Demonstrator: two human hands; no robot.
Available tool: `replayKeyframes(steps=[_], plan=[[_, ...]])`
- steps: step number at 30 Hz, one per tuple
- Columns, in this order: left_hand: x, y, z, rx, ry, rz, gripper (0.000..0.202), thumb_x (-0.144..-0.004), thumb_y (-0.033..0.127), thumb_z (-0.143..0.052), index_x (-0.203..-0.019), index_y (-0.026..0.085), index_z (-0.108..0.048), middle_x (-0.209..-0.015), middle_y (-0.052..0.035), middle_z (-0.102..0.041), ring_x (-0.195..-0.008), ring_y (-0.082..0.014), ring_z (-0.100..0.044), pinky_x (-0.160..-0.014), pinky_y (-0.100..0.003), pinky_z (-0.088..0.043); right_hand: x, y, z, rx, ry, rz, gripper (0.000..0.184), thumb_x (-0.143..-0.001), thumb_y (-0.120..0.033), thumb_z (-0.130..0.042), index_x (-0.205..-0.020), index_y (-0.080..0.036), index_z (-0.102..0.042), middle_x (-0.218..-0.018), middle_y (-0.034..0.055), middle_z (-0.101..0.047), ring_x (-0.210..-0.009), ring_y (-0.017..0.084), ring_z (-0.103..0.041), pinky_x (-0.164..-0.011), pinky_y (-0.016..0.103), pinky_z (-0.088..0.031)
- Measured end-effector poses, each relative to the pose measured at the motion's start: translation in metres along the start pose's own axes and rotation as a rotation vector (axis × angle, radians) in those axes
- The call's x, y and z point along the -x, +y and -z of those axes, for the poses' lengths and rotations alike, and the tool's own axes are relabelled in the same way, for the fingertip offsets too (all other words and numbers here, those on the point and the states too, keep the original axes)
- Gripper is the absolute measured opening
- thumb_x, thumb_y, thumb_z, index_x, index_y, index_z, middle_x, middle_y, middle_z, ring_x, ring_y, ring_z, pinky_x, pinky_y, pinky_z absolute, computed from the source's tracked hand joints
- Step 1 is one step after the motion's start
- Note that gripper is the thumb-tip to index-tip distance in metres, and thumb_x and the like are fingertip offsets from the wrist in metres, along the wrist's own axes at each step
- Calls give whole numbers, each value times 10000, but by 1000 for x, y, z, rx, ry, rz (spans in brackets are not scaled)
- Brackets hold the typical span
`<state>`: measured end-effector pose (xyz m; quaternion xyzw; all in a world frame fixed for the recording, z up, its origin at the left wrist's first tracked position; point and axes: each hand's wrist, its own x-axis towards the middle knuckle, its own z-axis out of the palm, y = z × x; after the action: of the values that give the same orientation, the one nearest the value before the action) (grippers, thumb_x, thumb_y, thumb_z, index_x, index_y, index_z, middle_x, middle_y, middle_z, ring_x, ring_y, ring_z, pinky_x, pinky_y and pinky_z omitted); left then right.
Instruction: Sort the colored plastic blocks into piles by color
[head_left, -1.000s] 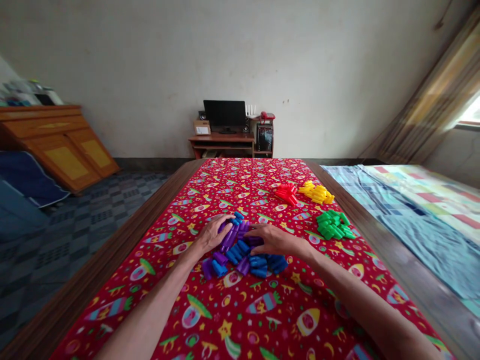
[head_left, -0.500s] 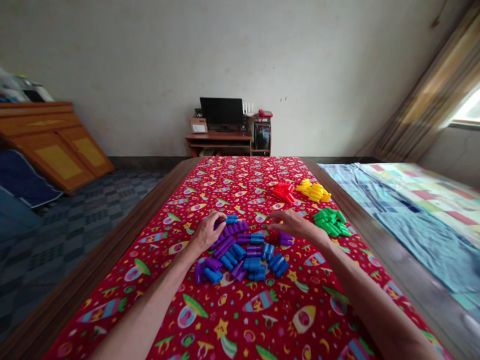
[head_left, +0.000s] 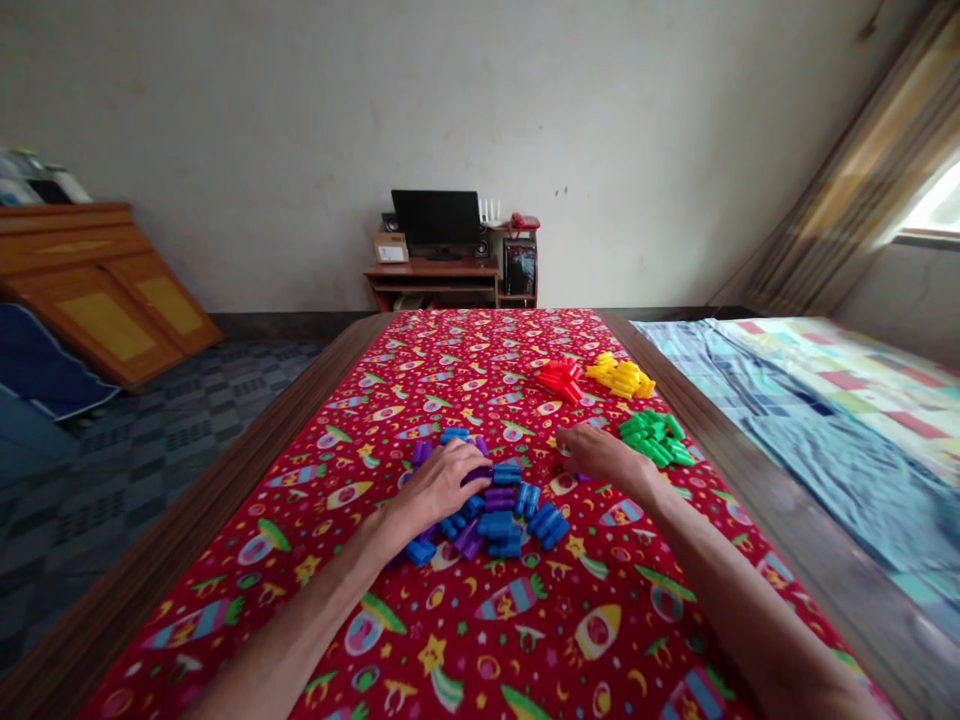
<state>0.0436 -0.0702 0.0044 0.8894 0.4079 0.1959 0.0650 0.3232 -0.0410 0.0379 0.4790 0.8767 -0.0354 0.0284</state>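
Observation:
Blue toy blocks (head_left: 497, 525) and purple toy blocks (head_left: 469, 540) lie mixed in a loose pile on the red patterned cloth. My left hand (head_left: 450, 478) reaches over the pile's far left part, its fingers bent round a purple toy block (head_left: 477, 474). Under that palm, several more pieces are partly covered. To the right of the pile, my right hand (head_left: 600, 453) is low above the cloth with its fingers curled together; what they hold, if anything, is hidden. A bit of purple shows just below this hand.
Beyond my right hand are separate heaps of green blocks (head_left: 654, 438), red blocks (head_left: 560, 379) and yellow blocks (head_left: 621, 376). The cloth (head_left: 480, 345) covers a long wooden table. A bed (head_left: 840, 440) stands on the right; a computer desk (head_left: 431, 270) is at the far wall.
My left hand has moved right and nearer, over the purple blocks. My right hand has drawn slightly right, its fingers curling down and now mostly covering the purple block beside it.

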Motion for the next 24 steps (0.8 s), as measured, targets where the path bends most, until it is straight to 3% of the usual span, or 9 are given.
replayKeyframes(steps=[2, 6, 9, 12, 14, 18, 21, 24], plan=[[2, 3, -4, -51, -3, 45, 153, -845, 276, -651, -977, 214, -698, -955, -58, -689, -964, -246, -588, -847, -382, -490, -4, 4, -8, -14, 110, 13, 154, -859, -107, -532, -972, -146, -629, -954, 109, -655, -856, 184, -599, -738, 267, -449], [3, 4, -2, -59, 23, 93, 95, -798, 219, -670, -891, 198, -674, -898, -45, -654, -912, -228, -603, -832, -355, -496, -11, 13, -18, -60, 295, -17, 149, -901, -209, -534, -995, -132, -620, -954, 122, -656, -865, 195, -601, -763, 285, -460], [-1, 4, 3, 84, 101, 165, 98, -764, 161, -646, -851, 205, -636, -889, -27, -642, -846, -187, -626, -801, -311, -509, -12, 12, -12, -126, 410, 8, 154, -911, -209, -519, -986, -143, -636, -916, 125, -677, -849, 206, -620, -761, 309, -477], [-6, 8, 6, 352, 191, 295, 155, -734, 246, -690, -864, 212, -613, -860, -15, -659, -813, -184, -641, -760, -305, -524, -10, -3, -1, -287, 554, 74, 181, -916, -206, -517, -1023, -139, -647, -980, 139, -696, -907, 221, -642, -810, 338, -487], [-9, 13, 6, 597, 230, 389, 293, -702, 355, -733, -912, 207, -593, -846, -9, -666, -812, -190, -653, -739, -308, -536, -8, -22, 6, -463, 539, 191, 232, -927, -261, -528, -1098, -149, -640, -1016, 118, -706, -919, 208, -658, -807, 317, -498], [-13, 24, -1, 1010, 233, 519, 490, -630, 474, -766, -946, 194, -518, -789, 8, -645, -714, -173, -659, -611, -266, -527, -4, -63, 12, -626, 348, 497, 290, -913, -265, -567, -1184, -178, -621, -1068, 92, -701, -926, 181, -664, -771, 259, -496], [-13, 27, -5, 1039, 251, 529, 507, -634, 493, -755, -952, 193, -498, -809, 5, -631, -683, -164, -656, -561, -247, -519, -5, -74, 12, -549, 341, 526, 232, -906, -204, -567, -1119, -154, -646, -1038, 118, -693, -904, 184, -653, -760, 263, -474], [-11, 25, -1, 842, 284, 444, 383, -779, 485, -634, -996, 188, -529, -897, -34, -644, -776, -186, -675, -654, -297, -564, -11, -60, 9, -476, 344, 422, 186, -896, -205, -586, -1056, -136, -651, -923, 98, -698, -796, 166, -638, -682, 244, -440]])
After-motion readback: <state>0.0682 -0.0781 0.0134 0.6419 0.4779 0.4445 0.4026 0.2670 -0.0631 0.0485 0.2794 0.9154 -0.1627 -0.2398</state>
